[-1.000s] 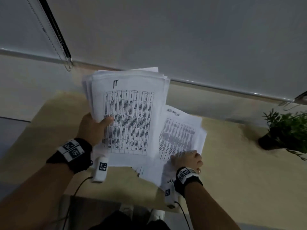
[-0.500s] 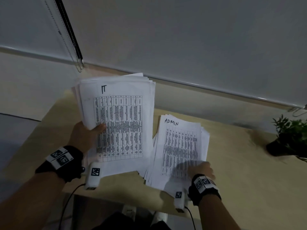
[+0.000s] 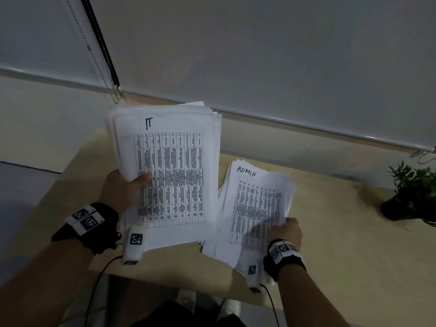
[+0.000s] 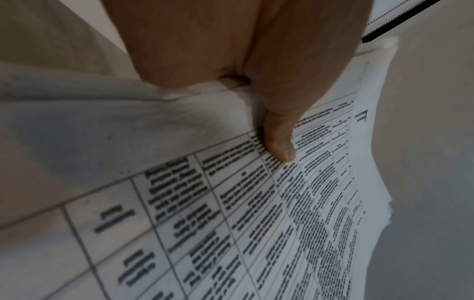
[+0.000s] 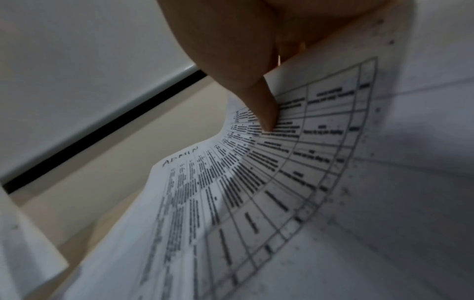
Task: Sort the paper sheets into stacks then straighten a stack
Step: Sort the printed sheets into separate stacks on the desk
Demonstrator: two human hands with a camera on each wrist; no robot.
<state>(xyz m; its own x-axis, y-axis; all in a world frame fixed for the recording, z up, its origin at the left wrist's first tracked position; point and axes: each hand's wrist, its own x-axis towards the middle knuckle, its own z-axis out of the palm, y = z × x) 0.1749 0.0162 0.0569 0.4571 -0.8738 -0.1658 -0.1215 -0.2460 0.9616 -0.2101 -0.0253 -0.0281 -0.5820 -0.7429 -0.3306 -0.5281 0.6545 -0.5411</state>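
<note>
Two hands grip paper: left hand (image 3: 122,187) clamps the IT stack (image 3: 169,175), right hand (image 3: 289,230) pinches ADMIN sheets (image 3: 257,204) near the table (image 3: 330,232) front edge; loose sheets may slide off.

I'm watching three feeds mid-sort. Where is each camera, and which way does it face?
Head: on the head, facing down at the tan wooden table; both forearms show.
Left wrist: along the left hand, thumb on the white paper stack marked IT.
Right wrist: along the right hand, thumb on the white paper stack marked ADMIN.
Shared: the head view shows both stacks.
</note>
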